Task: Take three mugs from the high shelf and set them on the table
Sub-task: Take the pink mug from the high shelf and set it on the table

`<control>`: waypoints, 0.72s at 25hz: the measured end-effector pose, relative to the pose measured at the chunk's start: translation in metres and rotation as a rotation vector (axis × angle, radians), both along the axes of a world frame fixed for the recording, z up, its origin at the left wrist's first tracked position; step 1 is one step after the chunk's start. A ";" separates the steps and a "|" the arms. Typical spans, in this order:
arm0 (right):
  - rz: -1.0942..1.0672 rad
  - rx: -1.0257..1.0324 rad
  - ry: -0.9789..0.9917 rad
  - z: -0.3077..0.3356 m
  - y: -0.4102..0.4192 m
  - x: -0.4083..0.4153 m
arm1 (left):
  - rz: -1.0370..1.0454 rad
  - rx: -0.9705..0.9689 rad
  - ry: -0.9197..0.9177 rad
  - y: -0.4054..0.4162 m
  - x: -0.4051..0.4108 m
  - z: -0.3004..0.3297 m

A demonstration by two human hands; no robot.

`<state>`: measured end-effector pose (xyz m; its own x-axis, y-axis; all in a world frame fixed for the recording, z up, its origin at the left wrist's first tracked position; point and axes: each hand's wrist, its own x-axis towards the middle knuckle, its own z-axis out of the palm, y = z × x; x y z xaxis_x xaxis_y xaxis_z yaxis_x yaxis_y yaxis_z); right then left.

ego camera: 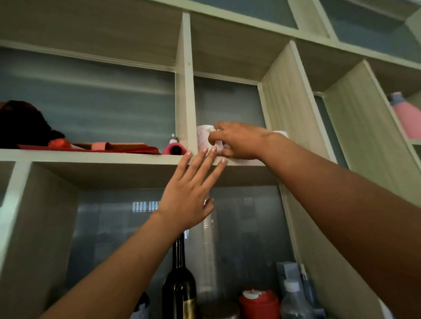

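Observation:
A pale pink patterned mug [203, 137] stands in the narrow middle compartment of the high shelf [108, 157]. My right hand [239, 141] reaches into that compartment, its fingers closed around the mug's handle. The rim of a second white mug [281, 133] peeks out behind my right wrist. Just below the shelf edge, my left hand [191, 190] is raised with its fingers spread and holds nothing, the fingertips touching the edge under the mug. No table is in view.
Red and dark items [25, 124] and a pink tube [173, 149] lie in the compartment to the left. A pink bottle [411, 120] stands at far right. Below, a dark wine bottle [178, 285], a red-capped container [261, 306] and other bottles fill the lower compartment.

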<state>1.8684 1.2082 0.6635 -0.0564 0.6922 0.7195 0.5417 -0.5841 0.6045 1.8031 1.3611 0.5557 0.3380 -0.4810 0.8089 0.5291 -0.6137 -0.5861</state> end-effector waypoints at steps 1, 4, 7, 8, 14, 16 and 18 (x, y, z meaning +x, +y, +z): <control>0.008 -0.003 0.028 0.002 0.000 -0.002 | -0.004 -0.011 0.012 0.000 0.000 0.000; -0.008 0.006 0.086 0.008 -0.003 -0.007 | -0.030 -0.041 0.039 0.001 0.001 0.001; -0.003 0.018 0.104 0.010 -0.003 -0.011 | -0.045 -0.058 0.046 0.002 0.001 0.002; -0.006 0.026 0.090 0.011 -0.002 -0.011 | -0.048 -0.063 0.050 0.002 0.002 0.003; 0.036 0.117 0.046 0.026 -0.019 -0.017 | -0.136 -0.106 0.072 -0.001 0.001 0.002; 0.064 0.126 0.036 0.030 -0.033 -0.025 | -0.243 -0.158 0.070 -0.008 -0.001 0.003; 0.090 0.130 0.044 0.032 -0.047 -0.031 | -0.393 -0.232 0.037 -0.016 -0.005 0.008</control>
